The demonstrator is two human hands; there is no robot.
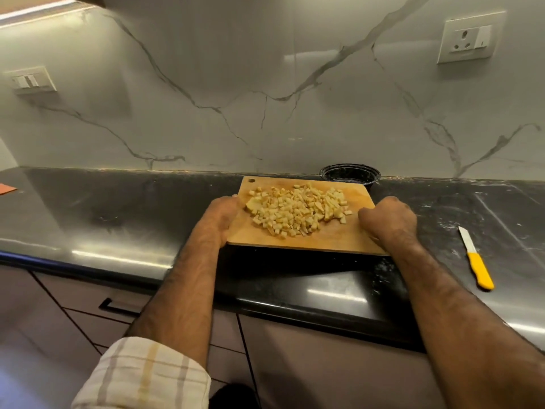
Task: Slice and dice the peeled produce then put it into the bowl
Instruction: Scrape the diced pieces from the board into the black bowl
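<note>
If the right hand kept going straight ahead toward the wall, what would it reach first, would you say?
Probably the black bowl behind the cutting board, which the right hand grips at its edge; depth is hard to judge, so it might pass beside the bowl to the wall.

A home kitchen is shown. A long, glossy black stone countertop (pixel 118 208) is backed by a white marble-patterned wall panel with grey veins (pixel 236 84), into which a white three-pin power socket plate (pixel 467 36) and a white switch plate (pixel 29 81) are set. Mauve cabinet fronts with a dark bar handle (pixel 118 308) are fitted beneath the counter. A rectangular wooden chopping board (pixel 300 237) heaped with pale yellow diced produce (pixel 298 211) is seen, and a small yellow-handled kitchen knife (pixel 476 259) is laid nearby.
</note>
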